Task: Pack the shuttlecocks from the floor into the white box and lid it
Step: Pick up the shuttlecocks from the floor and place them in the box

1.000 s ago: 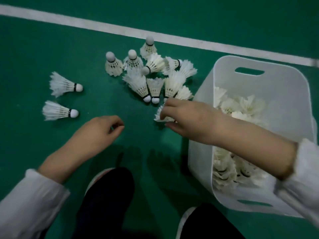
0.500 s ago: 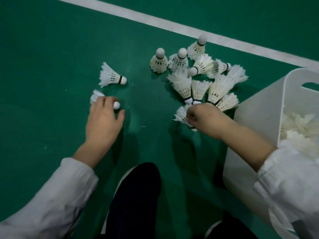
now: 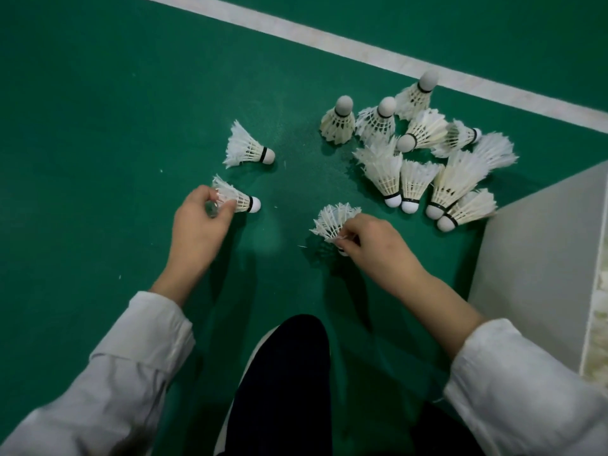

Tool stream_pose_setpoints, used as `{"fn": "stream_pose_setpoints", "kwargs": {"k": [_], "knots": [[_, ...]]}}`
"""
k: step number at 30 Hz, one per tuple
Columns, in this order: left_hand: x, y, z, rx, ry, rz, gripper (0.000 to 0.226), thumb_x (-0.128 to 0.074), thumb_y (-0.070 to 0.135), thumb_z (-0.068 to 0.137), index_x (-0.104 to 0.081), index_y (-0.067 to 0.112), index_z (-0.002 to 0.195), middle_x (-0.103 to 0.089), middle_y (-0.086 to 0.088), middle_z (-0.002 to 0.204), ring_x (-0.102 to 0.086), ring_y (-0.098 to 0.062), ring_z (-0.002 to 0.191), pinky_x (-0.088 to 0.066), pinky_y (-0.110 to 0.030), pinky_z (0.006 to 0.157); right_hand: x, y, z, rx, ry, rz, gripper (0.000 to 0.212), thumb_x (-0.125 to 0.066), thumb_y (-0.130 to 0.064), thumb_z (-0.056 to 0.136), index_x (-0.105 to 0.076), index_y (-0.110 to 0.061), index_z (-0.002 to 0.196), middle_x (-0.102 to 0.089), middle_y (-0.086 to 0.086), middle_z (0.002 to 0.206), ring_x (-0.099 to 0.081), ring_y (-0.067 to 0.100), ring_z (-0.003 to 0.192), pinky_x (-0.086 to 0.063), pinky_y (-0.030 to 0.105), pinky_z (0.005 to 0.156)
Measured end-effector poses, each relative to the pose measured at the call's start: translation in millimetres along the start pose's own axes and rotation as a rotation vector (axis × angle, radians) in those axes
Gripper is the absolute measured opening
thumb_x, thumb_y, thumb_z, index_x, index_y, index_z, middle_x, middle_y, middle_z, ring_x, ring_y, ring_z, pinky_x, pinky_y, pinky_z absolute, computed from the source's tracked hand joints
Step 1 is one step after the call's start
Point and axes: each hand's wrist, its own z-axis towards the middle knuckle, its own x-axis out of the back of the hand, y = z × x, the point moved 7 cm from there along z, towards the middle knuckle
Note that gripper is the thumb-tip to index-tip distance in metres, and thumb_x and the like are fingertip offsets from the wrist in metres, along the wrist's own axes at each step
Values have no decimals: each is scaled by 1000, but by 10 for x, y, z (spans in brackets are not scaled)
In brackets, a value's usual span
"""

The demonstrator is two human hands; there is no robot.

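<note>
my left hand [image 3: 197, 225] pinches one shuttlecock [image 3: 235, 199] by its feathers, cork pointing right, on or just off the floor [image 3: 98, 126]; i can't tell which. my right hand [image 3: 371, 241] grips a second shuttlecock [image 3: 334, 220] low near its cork, skirt up. a lone one [image 3: 246, 149] lies just beyond the left, and the pile [image 3: 411, 159] sits beside the box [image 3: 533, 258] at the right edge. i judge this is mid-pickup, two at once. next, both hands need to lift and swing right over the box rim and let go gently so no feathers get crushed; the lid, out of view, comes last
</note>
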Motion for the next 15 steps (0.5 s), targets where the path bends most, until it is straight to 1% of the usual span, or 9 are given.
{"fn": "stream_pose_setpoints", "kwargs": {"k": [2,4,6,8,9,10,12,14,15], "knots": [[2,86,19,-30,-20,-79,17,-64,25,83,-50,18,79,-56,2,73,-48,-20,65,-41,-30,61,-2,14,0,3,1,4,20,-56,-24,90,-62,-5,87,-51,2,85,-53,23,85,-32,27,67],[5,198,82,-31,-49,-159,15,-63,20,83,-49,23,80,-58,4,74,-53,-19,67,-52,-35,64,1,31,8,3,10,10,20,-56,-24,90,-62,-5,87,-52,2,85,-54,23,84,-34,28,67],[-30,292,169,-12,-93,-186,15,-60,19,85,-47,27,84,-61,-1,75,-53,-20,63,-50,-30,59,8,46,36,-2,22,22,18,-56,-22,90,-62,-5,87,-55,4,87,-54,23,85,-36,28,68],[-58,357,253,15,-101,-138,12,-56,27,87,-49,23,96,-60,-1,70,-51,-18,58,-42,-22,53,19,61,73,-7,35,33,17,-57,-21,89,-62,-5,86,-58,7,89,-54,24,84,-37,29,69],[-67,355,294,34,-87,-108,18,-55,32,88,-50,21,101,-57,1,67,-49,-16,56,-38,-20,49,22,72,88,-11,41,39,16,-57,-20,89,-62,-5,85,-59,8,90,-54,23,83,-38,29,69],[-68,356,324,55,-74,-87,25,-53,37,89,-50,20,106,-54,2,66,-48,-15,57,-37,-22,50,27,83,100,-13,46,45,16,-58,-20,88,-62,-6,84,-60,9,90,-54,23,83,-38,29,69],[-93,345,384,89,-71,-43,38,-51,43,90,-47,20,119,-55,2,78,-51,-15,67,-37,-28,58,36,103,115,-15,52,53,14,-59,-20,88,-62,-7,83,-61,8,89,-53,21,81,-36,27,67],[-135,313,466,104,-85,-14,49,-51,43,90,-41,21,132,-52,4,101,-52,-15,87,-36,-26,73,38,110,121,-17,45,55,16,-59,-22,88,-61,-7,82,-60,8,88,-52,21,79,-35,27,66],[-166,300,504,110,-99,-14,52,-52,43,90,-39,21,135,-50,5,108,-51,-14,93,-35,-24,78,32,110,128,-17,38,53,17,-59,-23,88,-61,-7,82,-60,8,87,-53,22,79,-36,28,66]]}}
